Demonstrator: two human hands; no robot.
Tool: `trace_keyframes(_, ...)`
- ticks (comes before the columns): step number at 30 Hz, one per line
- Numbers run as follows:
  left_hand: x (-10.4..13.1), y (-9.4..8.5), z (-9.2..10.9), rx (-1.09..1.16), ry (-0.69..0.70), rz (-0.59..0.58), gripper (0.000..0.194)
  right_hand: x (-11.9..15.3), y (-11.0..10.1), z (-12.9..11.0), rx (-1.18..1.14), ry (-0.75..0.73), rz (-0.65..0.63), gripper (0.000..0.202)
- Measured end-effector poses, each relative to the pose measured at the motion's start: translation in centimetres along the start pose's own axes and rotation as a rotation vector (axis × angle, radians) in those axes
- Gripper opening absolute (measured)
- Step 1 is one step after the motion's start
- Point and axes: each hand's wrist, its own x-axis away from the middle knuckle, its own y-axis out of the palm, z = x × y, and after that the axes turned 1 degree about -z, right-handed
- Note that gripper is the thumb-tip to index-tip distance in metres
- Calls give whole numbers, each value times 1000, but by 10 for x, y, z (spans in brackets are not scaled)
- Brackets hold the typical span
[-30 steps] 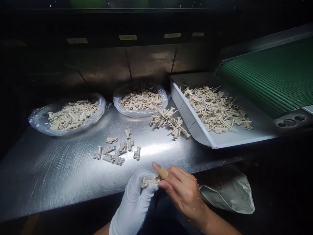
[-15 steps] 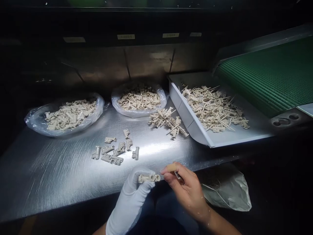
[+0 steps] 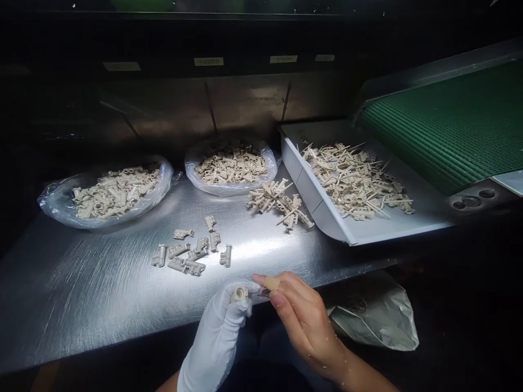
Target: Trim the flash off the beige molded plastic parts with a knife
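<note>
My left hand (image 3: 223, 326), in a white glove, is closed around a beige plastic fitting (image 3: 241, 294), whose round open end faces me. My bare right hand (image 3: 304, 321) has a tan wrap on one finger and meets the left at the fitting. Its thumb and fingers pinch a small, shiny metal tool (image 3: 265, 293), mostly hidden, so its kind cannot be made out. Past my hands, several loose fittings (image 3: 180, 250) lie on the metal table (image 3: 122, 294). Fittings with thin sprues attached form a small pile (image 3: 280, 202) beside the tray.
Two clear plastic bags (image 3: 61, 215) (image 3: 229, 190) hold heaps of fittings at the back. A white tray (image 3: 318, 209) full of sprued parts stands right, below a green conveyor belt (image 3: 449, 130). A grey bag (image 3: 388, 316) sits below the table edge at right.
My left hand has turned the fitting so one round end now faces me instead of its side. My right hand has moved left, up against the left hand.
</note>
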Motion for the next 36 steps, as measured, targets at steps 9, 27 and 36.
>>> trace_keyframes(9,0,-5,1,-106,33,-156,30,3,8,-1,-21,40,152,7)
trace_keyframes(27,-7,-20,13,-154,60,-327,24,-10,-16,-5,28,-186,1,10)
trace_keyframes(36,-11,-18,9,-81,-61,-381,28,-8,-13,4,-327,175,-159,15)
